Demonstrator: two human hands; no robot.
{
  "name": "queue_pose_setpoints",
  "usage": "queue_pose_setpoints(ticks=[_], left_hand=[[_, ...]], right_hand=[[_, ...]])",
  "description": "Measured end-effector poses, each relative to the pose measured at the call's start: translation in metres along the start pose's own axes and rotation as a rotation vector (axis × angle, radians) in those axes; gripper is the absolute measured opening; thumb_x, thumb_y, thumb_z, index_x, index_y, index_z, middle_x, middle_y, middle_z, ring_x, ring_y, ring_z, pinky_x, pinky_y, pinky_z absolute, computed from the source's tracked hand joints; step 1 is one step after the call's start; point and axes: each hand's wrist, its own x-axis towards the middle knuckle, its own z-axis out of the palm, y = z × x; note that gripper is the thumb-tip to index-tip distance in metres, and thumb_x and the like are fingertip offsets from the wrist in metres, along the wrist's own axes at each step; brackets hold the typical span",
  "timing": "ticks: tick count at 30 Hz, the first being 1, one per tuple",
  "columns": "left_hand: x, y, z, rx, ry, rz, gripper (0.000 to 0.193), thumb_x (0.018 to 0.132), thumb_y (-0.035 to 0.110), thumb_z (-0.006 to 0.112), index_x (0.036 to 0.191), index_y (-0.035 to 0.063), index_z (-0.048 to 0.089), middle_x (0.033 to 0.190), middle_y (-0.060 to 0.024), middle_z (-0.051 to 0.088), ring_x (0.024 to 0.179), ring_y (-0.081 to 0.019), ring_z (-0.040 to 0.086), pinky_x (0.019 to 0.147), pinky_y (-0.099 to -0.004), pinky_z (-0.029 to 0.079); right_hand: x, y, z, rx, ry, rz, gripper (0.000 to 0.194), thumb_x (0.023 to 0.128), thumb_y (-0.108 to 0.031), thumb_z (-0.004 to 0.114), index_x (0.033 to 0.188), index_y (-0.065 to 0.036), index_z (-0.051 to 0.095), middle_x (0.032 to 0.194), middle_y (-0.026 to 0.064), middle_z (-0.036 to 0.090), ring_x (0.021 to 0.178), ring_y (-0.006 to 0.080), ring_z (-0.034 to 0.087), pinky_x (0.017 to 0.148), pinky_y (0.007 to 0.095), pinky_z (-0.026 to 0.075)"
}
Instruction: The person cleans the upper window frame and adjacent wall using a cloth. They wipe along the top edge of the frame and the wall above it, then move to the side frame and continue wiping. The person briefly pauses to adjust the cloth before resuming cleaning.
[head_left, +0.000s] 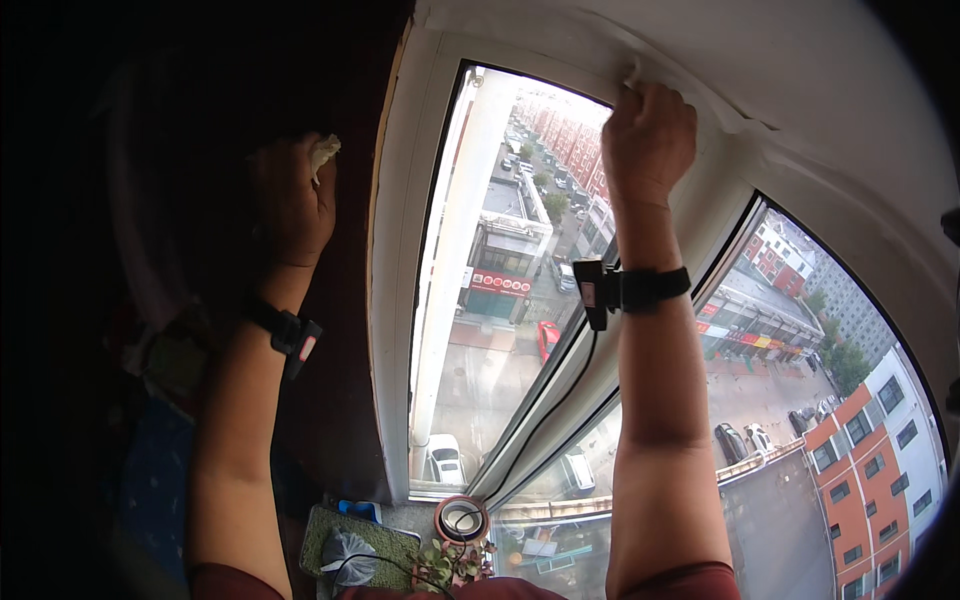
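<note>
My left hand (294, 202) is raised at the left, its fingers closed around a crumpled whitish scrap (324, 156) that looks like paper or film. My right hand (651, 142) reaches to the top of the white window frame (517, 56). A small whitish piece (634, 73) pokes out from between its fingers, against the surface above the window. Close by, a loose, lifted edge (705, 101) of the white covering runs along that surface. Where the right fingertips meet it is partly hidden by the hand.
Window panes (495, 360) show a street far below. On the sill are a plant pot (461, 519), a leafy potted plant (450, 562) and a tray of green granules (319, 536) with a plastic bag (349, 559). A black cable (551, 412) hangs from my right wrist device (596, 294). Dark wood (337, 375) lies left.
</note>
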Motion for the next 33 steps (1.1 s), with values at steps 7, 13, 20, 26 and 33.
queue_pose_setpoints(ticks=[7, 13, 20, 26, 33], left_hand=[[-0.002, -0.005, 0.005, 0.014, 0.038, 0.074, 0.021, 0.093, 0.02, 0.059, 0.108, 0.0061, 0.059, 0.089, -0.0068, 0.062, 0.08, -0.0216, 0.056, 0.078, -0.0352, 0.046], [-0.005, -0.017, 0.014, -0.049, 0.089, 0.137, 0.02, 0.093, 0.018, 0.059, 0.109, 0.0047, 0.059, 0.091, -0.0082, 0.064, 0.084, -0.0223, 0.06, 0.077, -0.0344, 0.048], [-0.006, -0.017, 0.015, 0.023, 0.082, 0.12, 0.021, 0.093, 0.016, 0.059, 0.111, 0.005, 0.057, 0.094, -0.0077, 0.063, 0.084, -0.0222, 0.062, 0.079, -0.0346, 0.046], [-0.002, -0.012, 0.007, 0.008, 0.04, 0.091, 0.022, 0.092, 0.018, 0.061, 0.109, 0.0058, 0.058, 0.092, -0.0072, 0.063, 0.082, -0.0227, 0.061, 0.077, -0.0358, 0.047], [-0.005, -0.008, 0.008, 0.031, 0.065, 0.061, 0.026, 0.091, 0.018, 0.062, 0.114, 0.0063, 0.058, 0.1, -0.0092, 0.064, 0.089, -0.0257, 0.06, 0.081, -0.0377, 0.048]], right_hand=[[-0.012, 0.086, -0.034, -0.33, -0.203, -0.069, 0.009, 0.084, -0.011, 0.057, 0.084, -0.01, 0.066, 0.077, 0.0108, 0.066, 0.069, 0.0302, 0.066, 0.058, 0.041, 0.053], [-0.047, 0.081, -0.05, -0.323, -0.291, -0.067, 0.007, 0.083, -0.009, 0.06, 0.083, -0.008, 0.067, 0.079, 0.011, 0.064, 0.07, 0.0303, 0.065, 0.063, 0.0393, 0.055], [-0.177, 0.026, -0.117, -0.183, -0.462, 0.077, 0.005, 0.079, 0.0, 0.061, 0.085, -0.002, 0.062, 0.085, 0.011, 0.056, 0.079, 0.0305, 0.059, 0.07, 0.0376, 0.051], [-0.197, 0.004, -0.147, -0.1, -0.725, 0.342, 0.006, 0.078, -0.001, 0.064, 0.083, -0.003, 0.065, 0.084, 0.0101, 0.06, 0.076, 0.0317, 0.061, 0.066, 0.0395, 0.05], [-0.054, 0.055, -0.058, -0.106, -0.283, -0.163, 0.008, 0.082, -0.005, 0.062, 0.089, -0.008, 0.066, 0.085, 0.0099, 0.061, 0.08, 0.0275, 0.063, 0.064, 0.0377, 0.056]])
